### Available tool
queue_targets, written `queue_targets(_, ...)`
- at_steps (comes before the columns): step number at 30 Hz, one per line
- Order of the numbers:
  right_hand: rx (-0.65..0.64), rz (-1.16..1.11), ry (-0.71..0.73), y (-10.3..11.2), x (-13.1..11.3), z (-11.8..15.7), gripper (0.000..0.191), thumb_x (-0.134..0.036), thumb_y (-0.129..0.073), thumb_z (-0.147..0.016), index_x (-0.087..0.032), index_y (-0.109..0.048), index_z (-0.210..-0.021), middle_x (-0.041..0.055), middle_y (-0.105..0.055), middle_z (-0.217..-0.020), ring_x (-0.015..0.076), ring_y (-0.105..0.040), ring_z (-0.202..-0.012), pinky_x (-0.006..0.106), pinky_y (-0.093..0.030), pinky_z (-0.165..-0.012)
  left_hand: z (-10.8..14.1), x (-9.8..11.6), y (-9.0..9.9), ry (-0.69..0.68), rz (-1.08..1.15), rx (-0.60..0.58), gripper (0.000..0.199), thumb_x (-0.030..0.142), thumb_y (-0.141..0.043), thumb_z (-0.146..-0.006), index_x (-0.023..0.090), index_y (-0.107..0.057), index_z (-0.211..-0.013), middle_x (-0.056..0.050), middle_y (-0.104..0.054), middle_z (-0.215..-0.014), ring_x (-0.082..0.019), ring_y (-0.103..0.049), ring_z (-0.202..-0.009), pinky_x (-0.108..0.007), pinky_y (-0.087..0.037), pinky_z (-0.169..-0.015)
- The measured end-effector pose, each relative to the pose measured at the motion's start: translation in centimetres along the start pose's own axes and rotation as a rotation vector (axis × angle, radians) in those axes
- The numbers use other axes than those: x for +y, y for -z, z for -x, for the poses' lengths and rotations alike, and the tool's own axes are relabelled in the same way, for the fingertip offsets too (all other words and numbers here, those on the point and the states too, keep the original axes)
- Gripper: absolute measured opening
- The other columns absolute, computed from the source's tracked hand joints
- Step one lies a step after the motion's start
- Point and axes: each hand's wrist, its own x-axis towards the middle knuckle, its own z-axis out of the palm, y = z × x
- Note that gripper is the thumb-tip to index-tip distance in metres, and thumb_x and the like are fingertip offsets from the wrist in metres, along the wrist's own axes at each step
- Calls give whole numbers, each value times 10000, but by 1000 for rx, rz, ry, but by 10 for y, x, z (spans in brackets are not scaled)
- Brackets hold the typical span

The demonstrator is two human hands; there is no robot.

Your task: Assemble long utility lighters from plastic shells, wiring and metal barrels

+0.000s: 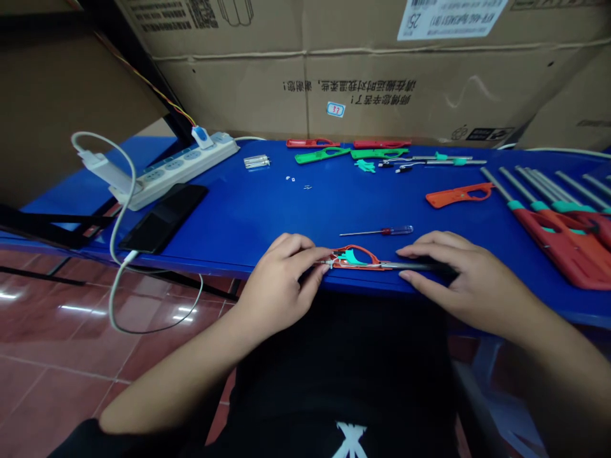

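Note:
An orange half-shell of a long-neck lighter (363,249), with a teal trigger (352,257) and thin white wire inside, lies at the table's near edge. My left hand (285,280) pinches its handle end between thumb and index finger, covering most of that end. From the shell's other end a metal tube (396,265) runs rightward between the thumb and fingers of my right hand (453,270). Those fingers are apart, with gaps above and below the tube. Just beyond the shell lies a screwdriver (389,231) with a clear and red handle.
Behind are red and green shells (322,154), teal triggers (365,166) and metal tubes (453,161). An orange shell (458,194) and several assembled lighters (563,235) lie right. A power strip (179,166) and phone (163,217) with cable stand left. A cardboard box (248,89) backs the table.

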Motion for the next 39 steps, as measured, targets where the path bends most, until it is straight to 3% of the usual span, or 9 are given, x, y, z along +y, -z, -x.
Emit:
queue_targets(7,17,-13,43,-3,6,2,155,-337,-621,-928,-262,-714,-1026,45,-683,-995,233,-619,-942,408,-512,-824,-7,0,2,23,61,9,185,173,-644,-919,177,-758,-1065,-51,-715,-984,-177,-626,-904,-333,-516,-804)
queue_targets(16,46,-13,55,-6,8,3,148,-320,-629,-924,-258,-715,-1027,43,-674,-981,223,-616,-925,395,-511,-802,-13,-13,10,62,104,-81,211,217,-667,-915,281,-784,-1080,-38,-661,-933,-191,-566,-912,-369,-469,-828)
queue_targets(28,29,-10,69,-2,6,3,160,-328,-617,-932,-247,-716,-1028,46,-675,-973,217,-617,-913,391,-512,-806,-26,-19,17,215,294,-227,185,211,-719,-867,289,-801,-1015,6,-592,-791,-136,-582,-748,-301,-466,-711)
queue_targets(33,78,97,122,-1,-17,-12,240,-348,-615,-933,-222,-708,-1115,74,-685,-1046,256,-611,-1005,449,-467,-886,-21,-23,13,119,220,-189,199,247,-691,-906,305,-782,-1073,0,-616,-804,-151,-586,-803,-312,-458,-749)
queue_targets(39,-62,77,277,-19,-54,-39,282,-286,-582,-952,-245,-678,-1213,67,-664,-1143,243,-577,-1065,431,-430,-931,-15,-17,13,84,137,-125,254,300,-685,-908,259,-729,-1155,-30,-648,-983,-180,-597,-945,-339,-483,-864)
